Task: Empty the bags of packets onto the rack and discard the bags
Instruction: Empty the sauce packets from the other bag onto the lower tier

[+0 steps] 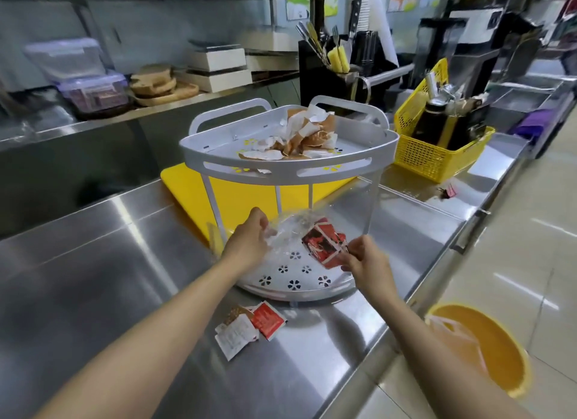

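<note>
At the centre of the frame both hands hold a clear plastic bag [299,231] over the lower shelf [290,275] of a white two-tier rack [287,165] standing on the steel counter [93,262]. The left hand [249,237] has a narrow grip, pinching the bag's left edge; the right hand [365,262] pinches the bag's right side, closed on the plastic. Red packets [324,247] sit inside the bag between the two grips, just left of the right hand's fingers. The top shelf [368,143] in the upper middle carries a heap of brown and white packets [299,137]. A few loose packets [249,325] lie on the counter below the rack, near the frame's lower centre. An orange bin [487,350] sits on the floor at lower right. A yellow basket [437,156] stands on the counter at right, a yellow board [237,197] under the rack.
</note>
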Demonstrator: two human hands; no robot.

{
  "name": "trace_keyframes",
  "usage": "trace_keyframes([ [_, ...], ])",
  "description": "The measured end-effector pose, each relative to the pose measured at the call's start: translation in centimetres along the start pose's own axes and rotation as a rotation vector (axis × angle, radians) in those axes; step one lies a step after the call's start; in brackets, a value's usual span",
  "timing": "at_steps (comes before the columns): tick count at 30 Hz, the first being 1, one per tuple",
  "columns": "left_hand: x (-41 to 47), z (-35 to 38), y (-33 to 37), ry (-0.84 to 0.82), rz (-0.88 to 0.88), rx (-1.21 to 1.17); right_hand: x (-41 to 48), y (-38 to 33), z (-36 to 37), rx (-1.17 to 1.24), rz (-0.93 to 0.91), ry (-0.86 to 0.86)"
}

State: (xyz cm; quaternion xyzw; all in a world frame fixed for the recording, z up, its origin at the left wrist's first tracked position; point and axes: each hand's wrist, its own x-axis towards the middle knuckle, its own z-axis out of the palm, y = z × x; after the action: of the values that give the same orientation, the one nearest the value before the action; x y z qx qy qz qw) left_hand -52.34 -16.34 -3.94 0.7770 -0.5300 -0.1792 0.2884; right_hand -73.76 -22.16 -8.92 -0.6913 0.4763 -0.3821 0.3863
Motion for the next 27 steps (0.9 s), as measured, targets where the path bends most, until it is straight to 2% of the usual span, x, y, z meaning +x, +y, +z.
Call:
trace_keyframes([
  [7, 0.7, -0.1, -2.7, 0.116, -0.126, -0.021, 4.3, -2.2, -3.9, -0.579, -0.4, -0.01],
  [10, 0.5, 0.4, -3.2, 0.121, -0.212, -0.024, 5.3, -2.8, -3.5, -0.619, -0.479, 0.001],
  [12, 0.4, -0.1, -2.7, 0.067, -0.247, -0.015, 5.5, -3.0, -2.6, -0.586, -0.501, -0.044],
  [14, 0.3, -1.1, -1.8, 0.03, -0.175, 0.102, 5.8, -3.0, -1.7, -0.591, -0.499, -0.126],
  [16, 0.5, -2.1, -0.6, 0.105, 0.008, 0.351, 6.3, -3.3, -1.2, -0.536, -0.53, -0.18],
  [19, 1.2, -2.3, 0.9, 0.109, 0.259, 0.601, 6.8, -4.2, -1.1, -0.373, -0.687, -0.078],
  [21, 1.8, -1.9, 1.4, 0.084, 0.305, 0.653, 7.2, -4.8, -0.9, -0.339, -0.795, -0.026],
  [22, 2.1, -1.9, 1.4, 0.06, 0.282, 0.65, 7.4, -5.0, -0.8, -0.365, -0.811, -0.072],
  [23, 2.4, -2.0, 1.3, 0.028, 0.219, 0.594, 8.0, -5.1, -0.6, -0.415, -0.773, -0.155],
  [25, 2.7, -2.4, 1.3, -0.043, 0.092, 0.456, 9.7, -5.4, -0.5, -0.606, -0.582, -0.423],
  [26, 2.7, -2.4, 1.4, -0.038, 0.088, 0.457, 10.3, -5.4, -0.6, -0.684, -0.472, -0.52],
  [27, 2.7, -2.3, 1.4, 0.012, 0.111, 0.476, 10.8, -5.5, -0.7, -0.695, -0.406, -0.529],
])
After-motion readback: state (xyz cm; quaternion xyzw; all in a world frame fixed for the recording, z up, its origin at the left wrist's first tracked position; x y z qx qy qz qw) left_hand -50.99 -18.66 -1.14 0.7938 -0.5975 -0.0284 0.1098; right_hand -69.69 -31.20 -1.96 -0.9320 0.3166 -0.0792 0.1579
